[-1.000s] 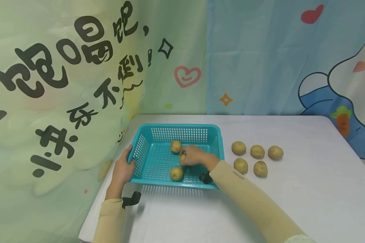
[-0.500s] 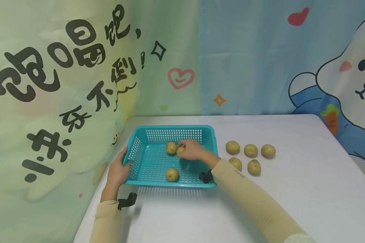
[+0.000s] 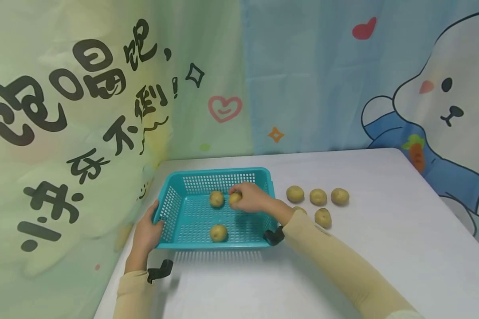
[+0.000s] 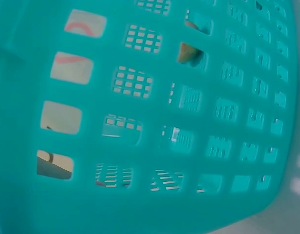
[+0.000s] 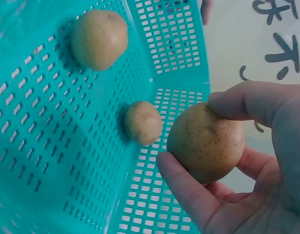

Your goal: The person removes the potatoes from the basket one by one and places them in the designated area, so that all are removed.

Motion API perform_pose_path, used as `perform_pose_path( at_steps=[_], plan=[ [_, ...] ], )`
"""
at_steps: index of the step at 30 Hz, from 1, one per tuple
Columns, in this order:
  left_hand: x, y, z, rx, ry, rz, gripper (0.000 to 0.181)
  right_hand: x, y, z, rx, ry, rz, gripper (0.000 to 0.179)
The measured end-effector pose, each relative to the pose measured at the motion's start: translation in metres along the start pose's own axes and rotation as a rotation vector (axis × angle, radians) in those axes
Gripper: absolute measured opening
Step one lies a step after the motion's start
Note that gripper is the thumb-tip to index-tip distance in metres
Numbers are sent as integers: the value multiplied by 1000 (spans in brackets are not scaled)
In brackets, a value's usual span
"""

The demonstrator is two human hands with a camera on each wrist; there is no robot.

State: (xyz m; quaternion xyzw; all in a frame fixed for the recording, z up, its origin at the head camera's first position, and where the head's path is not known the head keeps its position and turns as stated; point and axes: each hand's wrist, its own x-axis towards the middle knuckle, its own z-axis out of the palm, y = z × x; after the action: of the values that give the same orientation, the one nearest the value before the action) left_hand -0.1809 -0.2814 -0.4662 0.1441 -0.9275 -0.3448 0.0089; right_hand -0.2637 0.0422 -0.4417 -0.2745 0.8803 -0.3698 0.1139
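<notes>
In the head view a turquoise plastic basket (image 3: 201, 245) stands on the table's left part. My left hand (image 3: 147, 232) holds its left rim, thumb over the near side; in the left wrist view only the perforated basket wall (image 4: 91, 204) fills the picture. Above the basket floor my right hand (image 3: 251, 198) grips a potato (image 5: 206, 141) between thumb and fingers, as the right wrist view shows closely. Two more potatoes lie inside the basket: one potato (image 3: 217, 199) near the back wall and another potato (image 3: 218, 233) near the front wall.
Several potatoes (image 3: 318, 197) lie on the white tabletop (image 3: 383, 248) right of the basket, one partly hidden by the right forearm. A printed curtain (image 3: 303, 88) hangs behind the table and on its left. A black wrist camera mount (image 3: 273, 236) sits by the basket's front right corner.
My right hand has lifted the potato from the basket's middle toward the back, now slightly apart from the rear potato. The left hand stays on the rim. The head view has swung right.
</notes>
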Motion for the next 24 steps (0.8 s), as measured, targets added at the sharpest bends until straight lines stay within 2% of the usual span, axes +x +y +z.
perform_pose_path(
  at_steps=[10, 16, 20, 24],
  plan=[
    [-1, 0, 0, -29, 0, 9, 66, -33, -14, -4, 83, -2, -98, 39],
    [-2, -1, 2, -28, -10, 6, 66, -57, -14, -4, 206, 101, -89, 40],
    [0, -1, 1, -23, -6, 10, 66, -67, -8, -8, 250, 181, -98, 41],
    [0, -2, 0, -26, 0, 6, 66, -74, 4, -11, 271, 225, -99, 41]
  ],
)
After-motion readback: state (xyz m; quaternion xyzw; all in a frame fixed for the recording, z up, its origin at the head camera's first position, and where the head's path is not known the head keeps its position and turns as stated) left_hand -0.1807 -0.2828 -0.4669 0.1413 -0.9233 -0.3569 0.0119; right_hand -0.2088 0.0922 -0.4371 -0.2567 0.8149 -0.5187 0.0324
